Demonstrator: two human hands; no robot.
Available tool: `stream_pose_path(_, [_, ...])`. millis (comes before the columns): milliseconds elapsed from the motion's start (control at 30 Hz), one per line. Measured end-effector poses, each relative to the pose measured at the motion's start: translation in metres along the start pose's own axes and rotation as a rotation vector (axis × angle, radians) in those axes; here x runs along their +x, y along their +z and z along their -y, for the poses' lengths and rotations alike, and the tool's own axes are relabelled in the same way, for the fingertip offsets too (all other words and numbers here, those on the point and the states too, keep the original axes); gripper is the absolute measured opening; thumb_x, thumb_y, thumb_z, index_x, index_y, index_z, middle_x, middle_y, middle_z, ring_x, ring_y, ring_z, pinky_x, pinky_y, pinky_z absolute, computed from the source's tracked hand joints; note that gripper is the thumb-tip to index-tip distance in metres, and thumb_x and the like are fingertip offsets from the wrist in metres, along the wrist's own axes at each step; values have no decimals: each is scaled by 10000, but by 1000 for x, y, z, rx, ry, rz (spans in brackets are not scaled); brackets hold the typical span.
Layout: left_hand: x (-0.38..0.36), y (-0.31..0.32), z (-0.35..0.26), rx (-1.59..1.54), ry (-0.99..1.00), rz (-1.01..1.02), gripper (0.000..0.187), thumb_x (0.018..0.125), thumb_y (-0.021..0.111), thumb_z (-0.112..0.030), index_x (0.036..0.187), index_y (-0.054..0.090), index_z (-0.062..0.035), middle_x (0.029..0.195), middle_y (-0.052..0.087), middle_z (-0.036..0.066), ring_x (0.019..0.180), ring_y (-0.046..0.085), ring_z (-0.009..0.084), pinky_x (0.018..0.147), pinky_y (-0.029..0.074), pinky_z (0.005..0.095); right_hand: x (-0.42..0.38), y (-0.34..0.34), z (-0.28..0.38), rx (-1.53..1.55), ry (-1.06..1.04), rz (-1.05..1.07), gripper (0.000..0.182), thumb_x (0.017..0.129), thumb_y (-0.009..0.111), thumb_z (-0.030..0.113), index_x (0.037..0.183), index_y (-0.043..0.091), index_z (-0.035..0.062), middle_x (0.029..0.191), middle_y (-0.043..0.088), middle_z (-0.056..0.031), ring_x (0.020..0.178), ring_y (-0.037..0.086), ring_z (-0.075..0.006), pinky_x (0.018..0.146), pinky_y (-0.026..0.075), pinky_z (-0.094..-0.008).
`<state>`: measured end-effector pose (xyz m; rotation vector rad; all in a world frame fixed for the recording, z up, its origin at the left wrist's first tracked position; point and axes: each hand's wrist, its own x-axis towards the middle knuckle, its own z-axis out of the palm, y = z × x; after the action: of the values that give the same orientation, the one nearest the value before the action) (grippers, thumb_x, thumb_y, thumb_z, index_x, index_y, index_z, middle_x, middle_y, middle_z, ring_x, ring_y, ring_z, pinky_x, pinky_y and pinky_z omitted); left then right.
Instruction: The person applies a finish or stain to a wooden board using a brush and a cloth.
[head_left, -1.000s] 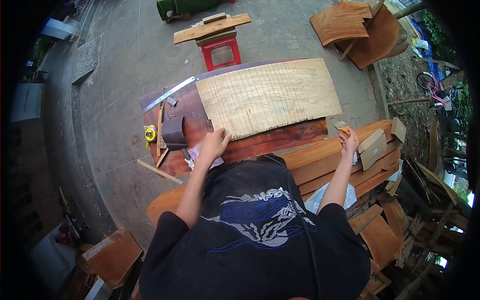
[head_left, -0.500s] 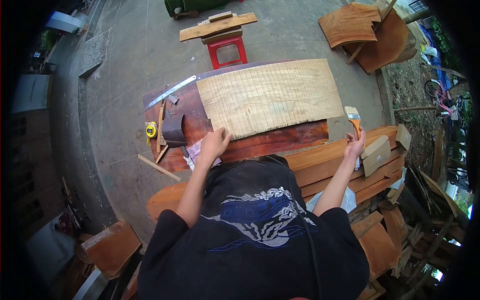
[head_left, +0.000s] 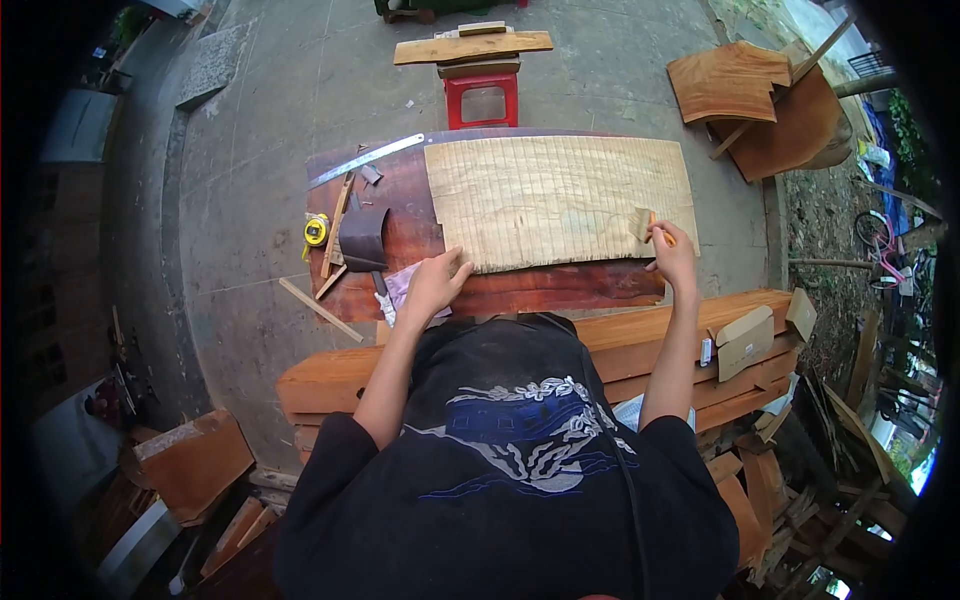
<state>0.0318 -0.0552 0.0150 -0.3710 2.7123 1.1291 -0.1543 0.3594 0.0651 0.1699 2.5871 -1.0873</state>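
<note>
A pale, ripple-grained wood sheet (head_left: 560, 200) lies over a glossy reddish-brown board (head_left: 560, 288). At the sheet's lower left corner rests my left hand (head_left: 436, 284), thumb and fingers apart and touching its near edge. My right hand (head_left: 676, 258) grips the orange handle of a paintbrush (head_left: 641, 225), its bristles down at the right part of the sheet; whether they touch is hard to tell. A pink cloth (head_left: 402, 284) lies beside my left hand, next to a dark curved sheet (head_left: 364, 240).
On the board's left are a metal ruler (head_left: 370, 160), a yellow tape measure (head_left: 316, 231) and thin wood strips (head_left: 338, 225). Stacked beams (head_left: 620, 325) lie in front of me, with cardboard (head_left: 745, 340) on them. A red stool (head_left: 482, 100) bearing planks stands beyond.
My right hand has brought the paintbrush left from beside the sheet, turning its bristles down onto or just over it. My left hand stays by the corner. The view has shifted slightly.
</note>
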Motion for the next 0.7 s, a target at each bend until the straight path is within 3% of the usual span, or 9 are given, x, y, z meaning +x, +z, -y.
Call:
stream_pose_path(33, [-5,-1,1,-40,-22,-16,495,985,696,-373,1295,714,12,970,751,301,956,727,484,873,574,534,2,-13,3,-150,79,-109,249,1056,555,187,1120,749,43,830,748,-112,557,717,-217,519,563,-352])
stream_pose_path(133, [-18,3,11,-82,-15,-110,477,981,704,-347,1296,717,12,1004,750,305,978,730,473,884,574,518,14,19,31,-425,116,3,280,1039,544,206,1105,758,37,852,764,-177,678,758,-313,635,600,-432])
stream_pose_path(200, [-23,1,15,-109,-46,-140,467,982,704,-339,1290,720,11,1021,751,301,996,730,464,888,574,511,-5,91,68,-610,-246,-39,270,1022,564,227,1051,749,32,874,744,-256,821,721,-466,783,568,-541])
stream_pose_path(267, [-31,-13,7,-169,-133,-106,462,985,699,-338,1289,720,10,1037,754,293,1017,729,457,895,572,508,-40,152,121,-478,-421,153,266,1024,575,225,1079,745,28,888,711,-299,823,683,-498,811,552,-563])
stream_pose_path(333, [-37,-11,19,-170,-93,-168,443,991,694,-334,1283,728,-4,1102,755,278,1050,725,445,905,570,505,-71,192,154,-288,-614,439,281,1046,586,251,1101,737,20,891,745,-242,777,724,-426,699,584,-500])
stream_pose_path(433, [-44,-10,43,-138,-2,-270,435,994,690,-335,1291,731,-20,1179,749,265,1090,724,432,942,574,488,-59,181,162,49,-266,672,294,1072,584,269,1106,734,18,928,760,-122,720,748,-292,565,574,-374])
stream_pose_path(533, [-56,-29,47,-184,-102,-253,439,994,686,-333,1297,728,-17,1192,749,260,1109,724,422,966,574,485,-3,104,128,88,-42,382,287,1062,540,229,1137,730,28,980,781,-72,607,752,-206,460,503,-271])
stream_pose_path(600, [-62,-32,60,-167,-113,-271,431,988,694,-314,1296,730,-15,1163,757,261,1093,731,424,952,582,484,44,63,72,102,74,157,295,1065,533,250,1147,737,53,957,793,-111,594,762,-215,429,475,-280])
stream_pose_path(700, [-69,-39,70,-208,-135,-267,428,980,703,-297,1294,728,-8,1112,767,258,1060,739,428,938,589,477,55,61,69,-161,39,-114,288,1052,547,249,1121,743,49,868,780,-171,596,761,-251,514,536,-364])
